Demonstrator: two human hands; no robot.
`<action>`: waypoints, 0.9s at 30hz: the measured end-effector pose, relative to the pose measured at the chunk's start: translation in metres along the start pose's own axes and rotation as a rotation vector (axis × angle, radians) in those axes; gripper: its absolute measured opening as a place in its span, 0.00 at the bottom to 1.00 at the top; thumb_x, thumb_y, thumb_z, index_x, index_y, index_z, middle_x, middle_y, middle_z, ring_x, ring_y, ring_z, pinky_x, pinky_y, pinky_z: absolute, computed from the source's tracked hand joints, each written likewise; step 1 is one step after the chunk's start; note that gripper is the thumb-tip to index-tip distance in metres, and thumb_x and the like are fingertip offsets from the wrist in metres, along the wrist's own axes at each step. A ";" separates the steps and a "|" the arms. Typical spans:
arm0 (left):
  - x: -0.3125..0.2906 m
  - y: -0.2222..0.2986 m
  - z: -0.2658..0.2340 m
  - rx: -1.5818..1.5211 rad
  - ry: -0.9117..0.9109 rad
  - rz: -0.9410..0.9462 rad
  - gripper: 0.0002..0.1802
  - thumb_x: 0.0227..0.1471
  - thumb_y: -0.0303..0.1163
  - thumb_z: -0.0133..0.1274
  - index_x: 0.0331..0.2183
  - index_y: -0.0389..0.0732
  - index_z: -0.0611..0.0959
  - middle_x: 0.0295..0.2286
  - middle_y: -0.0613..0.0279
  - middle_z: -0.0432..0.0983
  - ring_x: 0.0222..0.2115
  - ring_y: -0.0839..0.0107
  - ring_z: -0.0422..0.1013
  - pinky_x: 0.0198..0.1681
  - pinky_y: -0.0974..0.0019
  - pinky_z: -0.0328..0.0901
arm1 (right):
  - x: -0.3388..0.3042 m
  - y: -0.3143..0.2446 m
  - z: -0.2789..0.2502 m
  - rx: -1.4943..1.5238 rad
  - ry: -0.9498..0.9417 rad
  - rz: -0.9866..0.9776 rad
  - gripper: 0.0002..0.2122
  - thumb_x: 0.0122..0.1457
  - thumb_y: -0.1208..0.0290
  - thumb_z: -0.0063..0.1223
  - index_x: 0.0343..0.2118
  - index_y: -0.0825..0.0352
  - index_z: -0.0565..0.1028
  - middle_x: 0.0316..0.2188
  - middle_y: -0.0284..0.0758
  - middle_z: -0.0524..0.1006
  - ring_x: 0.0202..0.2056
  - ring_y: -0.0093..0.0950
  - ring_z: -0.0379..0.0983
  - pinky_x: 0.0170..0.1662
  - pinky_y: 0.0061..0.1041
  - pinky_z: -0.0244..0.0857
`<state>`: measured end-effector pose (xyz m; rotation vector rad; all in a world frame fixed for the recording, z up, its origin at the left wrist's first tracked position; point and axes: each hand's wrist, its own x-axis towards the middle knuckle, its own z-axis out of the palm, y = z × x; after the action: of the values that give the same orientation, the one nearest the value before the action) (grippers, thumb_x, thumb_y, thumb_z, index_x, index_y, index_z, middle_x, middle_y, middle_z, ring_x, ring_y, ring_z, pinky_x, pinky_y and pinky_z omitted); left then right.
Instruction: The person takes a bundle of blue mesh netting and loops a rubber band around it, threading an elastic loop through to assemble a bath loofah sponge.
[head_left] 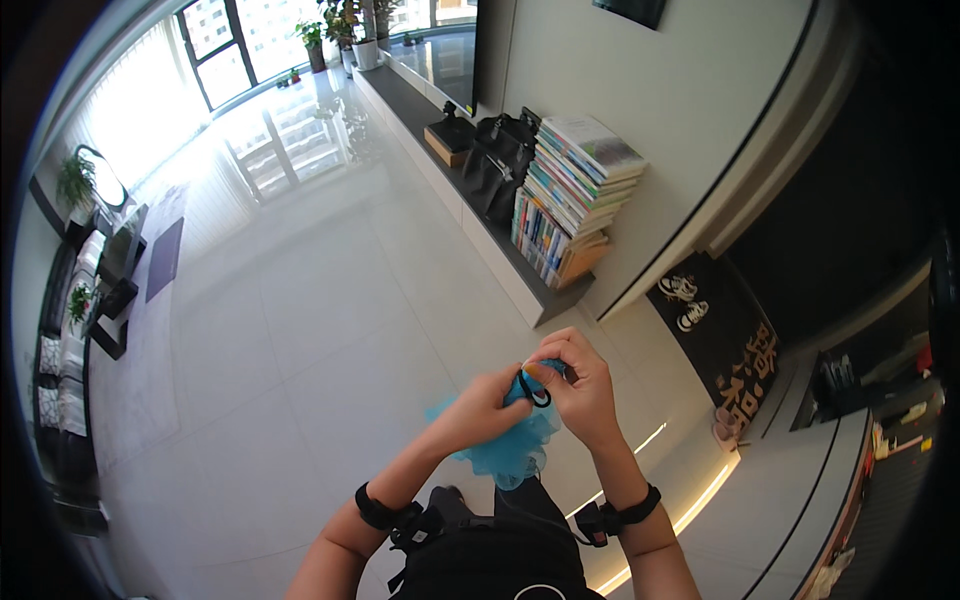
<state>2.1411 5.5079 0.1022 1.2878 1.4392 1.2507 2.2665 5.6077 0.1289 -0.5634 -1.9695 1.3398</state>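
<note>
A sheer, light-blue ruffled bundle (508, 452) hangs in front of my body, its frilly lower part loose below my hands. My left hand (482, 408) is closed around its gathered upper part, slightly blurred. Close beside it, my right hand (582, 390) pinches the bunched blue top between thumb and fingers. A thin black loop (542, 399) sits at the gathered part, between the two hands. The exact kind of the blue thing cannot be made out.
A low cabinet (470, 228) along the wall carries stacked books (585, 175), a black bag (497, 165) and a small box. At right lie a dark doormat (712, 330) with shoes (690, 316) and pink slippers (726, 428). A sofa (68, 360) stands far left.
</note>
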 end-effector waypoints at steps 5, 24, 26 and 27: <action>0.086 -0.013 -0.048 0.116 0.006 -0.053 0.22 0.52 0.35 0.48 0.47 0.34 0.70 0.29 0.62 0.72 0.30 0.74 0.66 0.37 0.69 0.63 | 0.100 0.048 -0.008 0.078 -0.093 -0.035 0.03 0.50 0.80 0.56 0.28 0.69 0.74 0.28 0.31 0.69 0.28 0.21 0.65 0.31 0.18 0.60; 0.288 -0.086 -0.333 -0.309 0.483 -0.229 0.15 0.63 0.40 0.34 0.36 0.39 0.69 0.21 0.69 0.65 0.21 0.82 0.59 0.26 0.76 0.57 | 0.500 0.155 0.146 0.415 -0.685 0.031 0.02 0.54 0.77 0.55 0.29 0.69 0.74 0.32 0.29 0.69 0.31 0.17 0.64 0.34 0.15 0.58; 0.313 -0.093 -0.380 -0.329 0.482 -0.188 0.15 0.63 0.40 0.34 0.37 0.39 0.69 0.21 0.69 0.65 0.21 0.81 0.59 0.27 0.76 0.58 | 0.550 0.156 0.172 0.439 -0.691 0.067 0.03 0.55 0.76 0.54 0.29 0.69 0.74 0.32 0.29 0.69 0.32 0.17 0.64 0.35 0.15 0.59; 0.327 -0.095 -0.405 -0.332 0.480 -0.184 0.15 0.63 0.40 0.34 0.37 0.39 0.69 0.22 0.68 0.65 0.21 0.81 0.59 0.27 0.76 0.58 | 0.578 0.156 0.185 0.468 -0.694 0.110 0.03 0.55 0.76 0.54 0.29 0.70 0.74 0.32 0.29 0.69 0.32 0.18 0.65 0.35 0.15 0.59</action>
<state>1.6831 5.7721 0.0930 0.6416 1.5456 1.6592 1.7368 5.9410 0.1089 0.0389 -2.0263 2.1947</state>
